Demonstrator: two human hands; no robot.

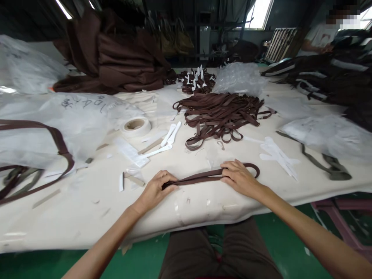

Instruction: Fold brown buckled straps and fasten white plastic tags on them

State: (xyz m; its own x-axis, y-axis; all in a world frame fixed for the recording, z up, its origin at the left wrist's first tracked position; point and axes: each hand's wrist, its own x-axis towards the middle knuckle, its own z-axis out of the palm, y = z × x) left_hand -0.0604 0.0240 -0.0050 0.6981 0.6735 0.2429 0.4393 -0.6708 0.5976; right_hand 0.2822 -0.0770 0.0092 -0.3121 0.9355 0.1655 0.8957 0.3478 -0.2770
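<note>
A folded brown strap [200, 178] stretches between my two hands, low over the front of the table. My left hand [158, 188] is closed on its left end, where something dark shows between thumb and fingers. Toward the strap's other end, my right hand [240, 179] grips it with the fingers over the top. A loop of the strap sticks out to the right past that hand. Behind it lies a large heap of similar brown straps [223, 110]. A small hook-shaped piece [221, 145] rests between the heap and my right hand.
A roll of white tape [135, 127] and white plastic strips [170, 136] lie left of centre. White paper strips [277, 155] and a grey-green strap [338, 170] are at right. Brown fabric [116, 54] and plastic bags [72, 116] fill the left. A person [318, 37] stands far right.
</note>
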